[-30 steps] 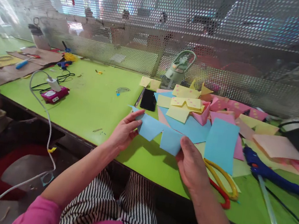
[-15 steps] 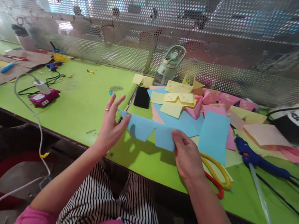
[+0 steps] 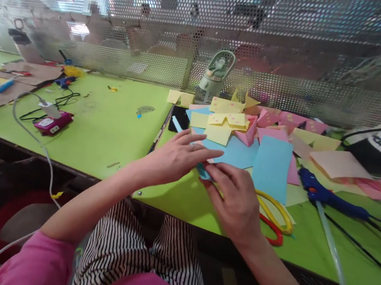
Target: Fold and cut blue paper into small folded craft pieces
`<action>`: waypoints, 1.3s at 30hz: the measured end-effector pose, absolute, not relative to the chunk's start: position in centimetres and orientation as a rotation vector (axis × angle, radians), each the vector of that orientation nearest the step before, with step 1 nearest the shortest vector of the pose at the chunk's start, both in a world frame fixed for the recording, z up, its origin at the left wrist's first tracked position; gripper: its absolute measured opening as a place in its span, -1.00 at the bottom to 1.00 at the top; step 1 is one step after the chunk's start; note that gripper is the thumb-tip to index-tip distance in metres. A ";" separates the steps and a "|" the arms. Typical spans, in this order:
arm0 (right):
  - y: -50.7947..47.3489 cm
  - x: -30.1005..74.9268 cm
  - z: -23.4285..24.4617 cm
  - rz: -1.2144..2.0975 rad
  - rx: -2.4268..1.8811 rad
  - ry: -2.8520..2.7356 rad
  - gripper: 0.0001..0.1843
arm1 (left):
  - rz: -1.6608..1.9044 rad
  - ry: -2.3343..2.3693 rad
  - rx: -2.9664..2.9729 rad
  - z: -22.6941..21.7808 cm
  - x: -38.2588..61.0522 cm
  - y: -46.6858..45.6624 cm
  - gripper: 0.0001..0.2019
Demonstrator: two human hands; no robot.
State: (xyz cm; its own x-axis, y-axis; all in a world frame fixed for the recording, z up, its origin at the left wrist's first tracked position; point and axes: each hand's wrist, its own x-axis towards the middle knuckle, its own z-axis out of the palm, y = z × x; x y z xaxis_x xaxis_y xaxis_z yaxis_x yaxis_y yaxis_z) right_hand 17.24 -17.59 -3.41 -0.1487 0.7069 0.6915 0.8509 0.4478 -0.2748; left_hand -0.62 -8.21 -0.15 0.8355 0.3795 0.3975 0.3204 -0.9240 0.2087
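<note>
My right hand [image 3: 235, 198] grips a blue paper cutout [image 3: 204, 171] between thumb and fingers, just above the table's front part. Over the same paper lies my left hand [image 3: 177, 157], its fingers stretched out and a little apart, pointing right towards my right fingertips. The left thumb is hidden, and so is most of the paper. A narrow pale strip of it seems to stick out behind the left hand, in front of a black phone [image 3: 181, 118]. Beyond my hands are yellow paper cutouts with pink dots [image 3: 228, 119] and a flat blue sheet [image 3: 272, 167].
Scissors with yellow and red handles [image 3: 276, 218] lie right of my right hand. A blue glue gun [image 3: 330, 196] with a clear stick is farther right. A green bottle [image 3: 213, 78] stands at the back by a perforated metal screen. A purple power block [image 3: 53, 123] sits left.
The blue cutout was stretched flat between both hands; now it is turned and mostly covered. My left hand has moved right over it, close to my right hand.
</note>
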 end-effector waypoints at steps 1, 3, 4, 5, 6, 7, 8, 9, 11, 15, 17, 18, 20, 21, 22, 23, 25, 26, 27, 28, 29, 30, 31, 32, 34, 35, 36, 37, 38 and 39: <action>-18.1 17.2 -4.0 -0.367 -1.285 -2.034 -0.66 | 0.637 0.577 2.892 -1.2 -1.2 -9.0 -0.40; -18.9 17.2 -5.5 -0.380 -1.241 -2.220 -0.61 | 0.566 0.718 2.847 -3.5 -2.3 -10.8 -0.35; -19.2 17.3 -6.2 -0.305 -1.237 -2.268 -0.60 | 0.526 0.788 2.797 -4.6 -2.8 -11.6 -0.35; -19.5 17.4 -6.8 -0.212 -1.249 -2.277 -0.58 | 0.518 0.822 2.734 -5.5 -3.2 -12.5 -0.34; -19.7 17.7 -7.3 -0.121 -1.282 -2.259 -0.56 | 0.534 0.840 2.679 -6.1 -3.6 -13.2 -0.33; -19.9 18.1 -7.5 -0.050 -1.328 -2.226 -0.55 | 0.579 0.874 2.631 -6.6 -3.9 -13.9 -0.32; -20.0 18.5 -7.6 -0.001 -1.372 -2.198 -0.54 | 0.636 0.906 2.589 -6.8 -4.1 -14.5 -0.30; -20.0 18.8 -7.5 0.037 -1.411 -2.186 -0.58 | 0.700 0.942 2.552 -6.9 -4.1 -15.0 -0.28; -19.9 19.3 -7.2 0.097 -1.438 -2.196 -0.72 | 0.811 1.018 2.483 -7.0 -4.0 -15.6 -0.25; -19.9 19.0 -6.6 0.164 -1.410 -2.199 -0.86 | 0.845 1.031 2.507 -7.6 -3.0 -16.5 -0.47; -20.1 18.6 -6.4 0.154 -1.370 -2.223 -0.86 | 0.835 0.943 2.607 -7.9 -2.6 -16.9 -0.72; -20.2 18.5 -6.4 0.138 -1.350 -2.243 -0.86 | 0.854 0.905 2.649 -8.0 -2.5 -17.0 -0.83; -20.4 18.4 -6.4 0.080 -1.337 -2.268 -0.88 | 0.921 0.885 2.694 -8.1 -2.6 -17.2 -0.88; -20.4 18.5 -6.4 0.045 -1.343 -2.269 -0.87 | 0.948 0.895 2.701 -8.2 -2.7 -17.2 -0.85; -20.3 18.6 -6.4 0.014 -1.351 -2.263 -0.85 | 0.963 0.908 2.698 -8.1 -2.9 -17.2 -0.83; -20.3 18.8 -6.5 -0.009 -1.354 -2.256 -0.83 | 0.962 0.913 2.694 -8.1 -3.2 -17.3 -0.83; -20.1 19.0 -6.6 -0.010 -1.328 -2.267 -0.82 | 0.941 0.904 2.691 -8.0 -3.7 -17.3 -0.83; -20.0 19.1 -6.6 0.005 -1.307 -2.280 -0.83 | 0.931 0.893 2.696 -8.0 -3.9 -17.4 -0.83; -19.9 19.2 -6.6 0.026 -1.289 -2.293 -0.84 | 0.922 0.882 2.703 -8.0 -4.0 -17.5 -0.83; -19.9 19.2 -6.6 0.045 -1.275 -2.303 -0.84 | 0.924 0.878 2.707 -8.0 -4.2 -17.6 -0.83; -19.8 19.2 -6.5 0.061 -1.270 -2.309 -0.84 | 0.933 0.881 2.702 -8.0 -4.2 -17.6 -0.84; -19.8 19.2 -6.5 0.072 -1.266 -2.312 -0.84 | 0.937 0.888 2.686 -8.0 -4.3 -17.6 -0.85; -19.8 19.1 -6.5 0.075 -1.265 -2.311 -0.83 | 0.933 0.894 2.659 -8.0 -4.3 -17.6 -0.86; -19.8 19.1 -6.4 0.074 -1.264 -2.310 -0.83 | 0.925 0.898 2.623 -7.9 -4.3 -17.6 -0.88; -19.7 18.9 -6.4 0.060 -1.261 -2.304 -0.83 | 0.905 0.922 2.550 -7.8 -4.1 -17.4 -0.91; -19.7 18.8 -6.4 0.053 -1.259 -2.304 -0.84 | 0.899 0.950 2.529 -7.7 -4.0 -17.3 -0.91; -19.6 18.6 -6.4 0.047 -1.258 -2.305 -0.84 | 0.906 0.992 2.520 -7.7 -3.9 -17.1 -0.91; -19.6 18.5 -6.4 0.048 -1.261 -2.307 -0.85 | 0.918 1.046 2.521 -7.6 -3.8 -17.0 -0.90; -19.5 18.5 -6.4 0.054 -1.267 -2.309 -0.85 | 0.927 1.100 2.531 -7.6 -3.7 -17.0 -0.89; -19.5 18.4 -6.5 0.065 -1.276 -2.310 -0.86 | 0.931 1.142 2.541 -7.6 -3.6 -16.9 -0.88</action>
State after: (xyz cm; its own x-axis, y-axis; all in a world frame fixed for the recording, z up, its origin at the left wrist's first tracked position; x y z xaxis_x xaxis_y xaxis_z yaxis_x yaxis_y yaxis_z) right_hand 18.37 -19.47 -6.45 -0.4383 0.8055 0.3988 0.7820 0.5605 -0.2727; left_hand -3.63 -16.91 -7.62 0.5023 0.7299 0.4637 0.6013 -0.6801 0.4194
